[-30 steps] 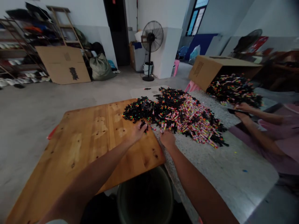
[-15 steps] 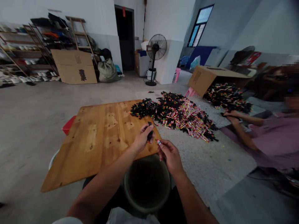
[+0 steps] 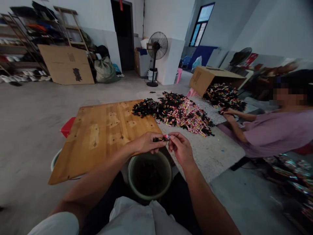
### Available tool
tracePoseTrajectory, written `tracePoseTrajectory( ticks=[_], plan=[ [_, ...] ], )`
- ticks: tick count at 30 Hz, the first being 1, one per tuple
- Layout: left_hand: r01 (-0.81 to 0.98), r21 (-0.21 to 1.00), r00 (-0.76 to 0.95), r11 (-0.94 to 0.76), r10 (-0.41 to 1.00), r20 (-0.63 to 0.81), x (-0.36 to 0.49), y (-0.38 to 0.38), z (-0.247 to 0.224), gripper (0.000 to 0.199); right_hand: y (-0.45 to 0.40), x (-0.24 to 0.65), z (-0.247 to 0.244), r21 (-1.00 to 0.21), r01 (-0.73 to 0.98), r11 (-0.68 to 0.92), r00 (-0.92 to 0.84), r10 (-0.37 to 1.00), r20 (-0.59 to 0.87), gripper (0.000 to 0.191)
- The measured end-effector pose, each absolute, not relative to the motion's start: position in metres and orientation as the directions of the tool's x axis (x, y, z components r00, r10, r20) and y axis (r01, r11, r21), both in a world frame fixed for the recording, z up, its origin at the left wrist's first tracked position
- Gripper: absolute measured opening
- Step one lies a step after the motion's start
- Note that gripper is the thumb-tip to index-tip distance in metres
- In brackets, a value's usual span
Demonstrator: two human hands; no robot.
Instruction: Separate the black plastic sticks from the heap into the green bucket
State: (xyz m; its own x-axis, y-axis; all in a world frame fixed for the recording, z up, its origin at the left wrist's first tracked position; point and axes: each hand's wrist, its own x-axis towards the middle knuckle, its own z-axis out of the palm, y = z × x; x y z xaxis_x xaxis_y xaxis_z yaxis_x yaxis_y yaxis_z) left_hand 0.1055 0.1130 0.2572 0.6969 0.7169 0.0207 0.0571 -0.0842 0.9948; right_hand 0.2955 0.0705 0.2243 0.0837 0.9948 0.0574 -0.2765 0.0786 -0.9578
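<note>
My left hand [image 3: 146,143] is closed round a small black piece [image 3: 159,139], its exact kind unclear. A small tube with a pink and white label [image 3: 167,136] is pinched in my right hand [image 3: 180,147], its end against the black piece. Both hands meet above a green bucket [image 3: 168,182] that stands between my knees, with dark pieces inside. Beyond them a heap of black pieces and pink-white tubes [image 3: 193,116] lies across the wooden board and the grey tabletop.
The wooden board [image 3: 102,140] lies to the left, the speckled grey tabletop [image 3: 207,153] to the right. A co-worker [image 3: 276,130] sits at the right, hands on a black piece. A tipped cardboard box [image 3: 201,80] spills more pieces. A standing fan [image 3: 156,49] is farther back.
My hands have come together, so the tube in the right now meets the black piece in the left. The left hand has turned flatter. The view has shifted somewhat right.
</note>
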Motion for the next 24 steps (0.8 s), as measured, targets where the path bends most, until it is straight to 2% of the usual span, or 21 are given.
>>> tracePoseTrajectory(
  ticks=[5,10,14,19,24],
  plan=[
    [0.090,0.995,0.702,-0.041,0.712,-0.034,0.099,0.111,0.261,0.019,0.068,0.305,0.217,-0.987,-0.131,0.097,0.030,0.995,0.094,0.029],
    [0.152,0.984,0.737,-0.092,0.674,-0.051,0.096,0.111,0.267,0.014,0.062,0.308,0.221,-0.988,0.031,0.154,0.007,0.988,0.154,0.032],
    [0.205,0.973,0.753,-0.106,0.652,-0.088,0.096,0.112,0.271,0.011,0.058,0.305,0.221,-0.986,0.051,0.159,0.031,0.987,0.161,0.031],
    [0.193,0.980,0.748,-0.055,0.654,-0.111,0.097,0.113,0.273,0.020,0.058,0.302,0.217,-0.982,0.076,0.171,0.113,0.977,0.179,0.031],
    [0.255,0.957,0.767,-0.137,0.631,-0.114,0.097,0.115,0.271,0.018,0.056,0.304,0.218,-0.983,0.032,0.179,0.062,0.982,0.181,0.029]
  ],
)
